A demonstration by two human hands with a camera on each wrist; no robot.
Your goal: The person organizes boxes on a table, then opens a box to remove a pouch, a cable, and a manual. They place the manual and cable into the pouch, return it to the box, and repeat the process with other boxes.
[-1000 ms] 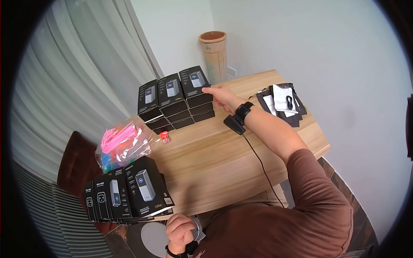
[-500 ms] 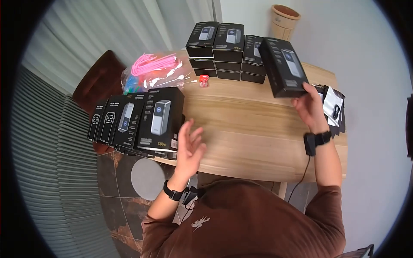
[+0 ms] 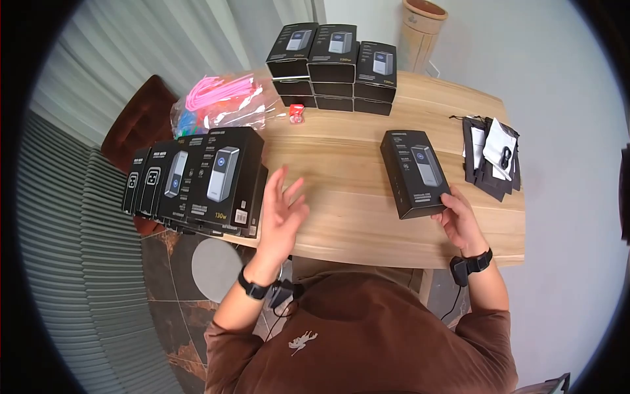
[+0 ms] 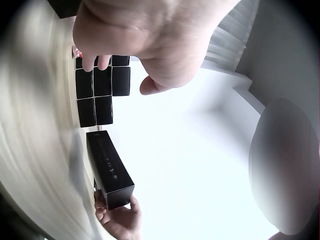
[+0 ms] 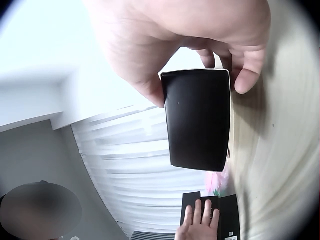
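Observation:
The right hand [image 3: 461, 222] holds a black box [image 3: 415, 172] by its near end, thumb on top, over the right part of the table. In the right wrist view the box's dark end face [image 5: 197, 120] shows between thumb and fingers. Spread and holding nothing, the left hand [image 3: 281, 213] is raised just right of a row of upright black boxes [image 3: 230, 177]. The left wrist view shows the left hand [image 4: 145, 35] with the held box [image 4: 110, 170] beyond it. Stacked black boxes [image 3: 333, 56] stand at the back of the table.
A clear bag with pink strips [image 3: 220, 92] lies at the back left, beside a small red packet [image 3: 296, 113]. Dark pouches with white papers and a black cable [image 3: 505, 156] lie at the right. Behind the table stands a clay pot [image 3: 422, 33].
The right hand has taken a box from the top right of the stack and brought it nearer, low over the table. The left hand has risen beside the upright boxes and its fingers have uncurled.

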